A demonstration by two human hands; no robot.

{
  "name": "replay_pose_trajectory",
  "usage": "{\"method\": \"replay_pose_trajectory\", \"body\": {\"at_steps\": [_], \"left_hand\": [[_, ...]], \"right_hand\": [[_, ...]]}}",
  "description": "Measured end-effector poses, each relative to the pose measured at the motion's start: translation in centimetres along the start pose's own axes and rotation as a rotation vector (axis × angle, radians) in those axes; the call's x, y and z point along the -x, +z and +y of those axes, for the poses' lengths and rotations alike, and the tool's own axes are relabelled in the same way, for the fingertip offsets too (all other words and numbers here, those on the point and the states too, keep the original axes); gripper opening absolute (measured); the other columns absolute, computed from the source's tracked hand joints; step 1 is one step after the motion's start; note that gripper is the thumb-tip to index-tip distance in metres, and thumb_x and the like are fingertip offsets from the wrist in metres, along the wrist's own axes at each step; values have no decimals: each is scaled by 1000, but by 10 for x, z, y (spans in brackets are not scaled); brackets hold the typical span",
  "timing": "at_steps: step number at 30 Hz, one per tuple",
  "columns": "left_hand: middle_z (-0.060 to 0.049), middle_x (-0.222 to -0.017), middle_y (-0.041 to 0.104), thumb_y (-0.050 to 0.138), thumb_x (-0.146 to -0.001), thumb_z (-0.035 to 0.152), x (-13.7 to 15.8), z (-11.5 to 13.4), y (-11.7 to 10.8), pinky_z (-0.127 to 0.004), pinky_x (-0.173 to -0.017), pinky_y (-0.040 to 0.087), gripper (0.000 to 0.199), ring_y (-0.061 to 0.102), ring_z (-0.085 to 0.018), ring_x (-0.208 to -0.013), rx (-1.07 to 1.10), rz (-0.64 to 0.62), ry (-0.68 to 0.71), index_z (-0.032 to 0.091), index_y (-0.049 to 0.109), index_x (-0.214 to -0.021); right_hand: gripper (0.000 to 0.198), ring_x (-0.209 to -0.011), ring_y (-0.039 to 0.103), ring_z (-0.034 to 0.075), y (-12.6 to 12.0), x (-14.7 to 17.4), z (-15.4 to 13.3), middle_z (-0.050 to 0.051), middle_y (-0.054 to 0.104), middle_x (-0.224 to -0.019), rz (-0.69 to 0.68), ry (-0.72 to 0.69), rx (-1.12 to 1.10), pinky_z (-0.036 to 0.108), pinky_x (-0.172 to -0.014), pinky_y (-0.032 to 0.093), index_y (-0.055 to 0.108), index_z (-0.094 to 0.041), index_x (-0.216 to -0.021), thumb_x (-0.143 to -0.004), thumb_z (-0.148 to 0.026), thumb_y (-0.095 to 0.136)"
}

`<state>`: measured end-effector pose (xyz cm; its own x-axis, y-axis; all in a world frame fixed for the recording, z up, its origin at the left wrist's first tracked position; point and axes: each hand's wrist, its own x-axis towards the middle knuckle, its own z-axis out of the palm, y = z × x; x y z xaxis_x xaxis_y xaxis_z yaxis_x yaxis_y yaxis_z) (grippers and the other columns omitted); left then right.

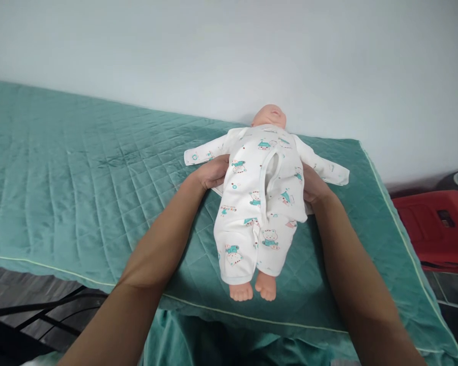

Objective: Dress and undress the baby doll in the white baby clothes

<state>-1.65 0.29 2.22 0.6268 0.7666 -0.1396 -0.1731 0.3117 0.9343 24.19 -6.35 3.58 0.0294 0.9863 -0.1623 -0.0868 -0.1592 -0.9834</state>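
Note:
A baby doll lies on its back on a green quilted cover, head toward the wall and bare feet toward me. It wears a white baby romper printed with small animals and houses. The romper's front gapes in a slit down the chest, and its sleeves spread out to both sides. My left hand is closed at the romper's left side, its fingertips tucked under the cloth. On the opposite side, my right hand grips the romper near the waist, with its fingers partly hidden behind the fabric.
The green quilted cover spreads over a long table against a white wall. A red plastic object stands beyond the table's right edge. Dark metal bars show below at the left, over a grey floor.

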Motion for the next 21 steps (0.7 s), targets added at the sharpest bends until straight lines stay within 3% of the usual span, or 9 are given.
{"method": "replay_pose_trajectory", "body": {"at_steps": [5, 15, 21], "left_hand": [[-9, -93, 80, 86, -66, 38, 1, 0, 4, -45, -93, 60, 37, 75, -29, -96, -22, 43, -45, 15, 77, -94], [-11, -91, 79, 85, -62, 24, 1, 3, 14, -39, -81, 62, 35, 75, -28, -90, -77, 104, -75, 13, 76, -94], [-10, -95, 80, 82, -59, 19, -3, -4, 9, -44, -90, 61, 31, 74, -30, -97, 32, -2, 2, 14, 75, -89]], "right_hand": [[29, -102, 73, 32, -3, -2, 5, 3, 80, -99, -31, 15, -38, 48, -89, 63, 74, -26, -94, -69, -39, 81], [40, -111, 70, 34, 5, 2, 0, 5, 79, -104, 21, -73, 1, 51, -92, 60, 73, -27, -101, -72, -54, 77], [46, -109, 70, 34, 6, 3, -2, 6, 79, -100, 23, -84, -6, 51, -91, 59, 72, -26, -102, -66, -55, 79]]}}
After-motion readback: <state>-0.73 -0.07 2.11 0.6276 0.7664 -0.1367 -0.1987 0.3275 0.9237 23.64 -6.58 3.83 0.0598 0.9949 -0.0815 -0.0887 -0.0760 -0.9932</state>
